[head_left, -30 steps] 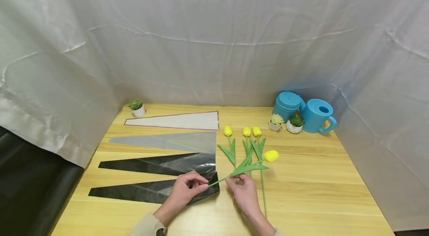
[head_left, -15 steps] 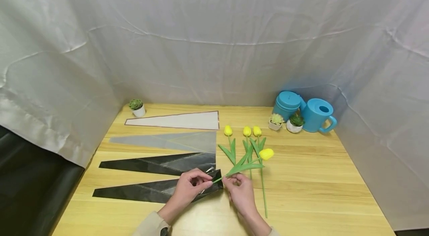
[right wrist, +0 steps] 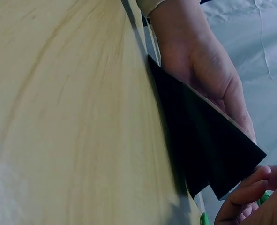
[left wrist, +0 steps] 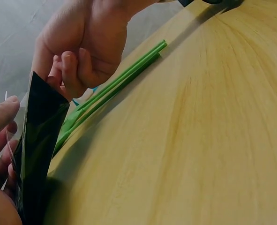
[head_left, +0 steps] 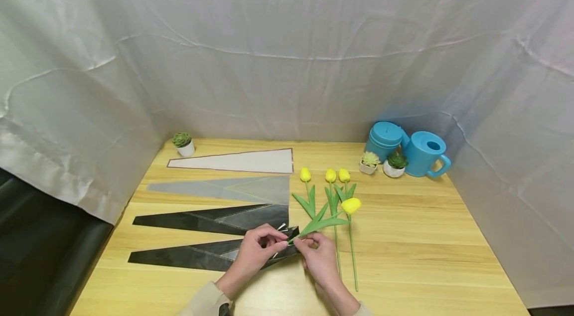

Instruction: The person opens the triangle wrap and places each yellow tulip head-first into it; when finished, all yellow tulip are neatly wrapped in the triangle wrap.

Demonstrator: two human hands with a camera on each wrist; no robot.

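My left hand (head_left: 254,252) grips the wide mouth of the nearest black flower sleeve (head_left: 184,255), a long tapered bag with a clear front. The mouth stands lifted off the table and parted in the left wrist view, where the black back panel (left wrist: 40,136) shows. Between thumb and fingers, my right hand (head_left: 322,257) pinches the stem of a yellow tulip (head_left: 351,206) just below its green leaves. The stem's lower end points into the sleeve mouth and is hidden there. In the right wrist view the dark sleeve (right wrist: 199,131) covers part of the left hand.
Three more yellow tulips (head_left: 305,174) lie to the right of the sleeves. Behind the gripped sleeve lie another black sleeve (head_left: 179,220), a grey one (head_left: 193,188) and a white one (head_left: 242,161). Small potted succulents (head_left: 394,165), a blue canister (head_left: 383,140) and a blue watering can (head_left: 423,154) stand at the back.
The held tulip has moved left and its stem has slid deeper into the sleeve mouth. The sleeve has shifted slightly right, its mouth rising toward the stem.
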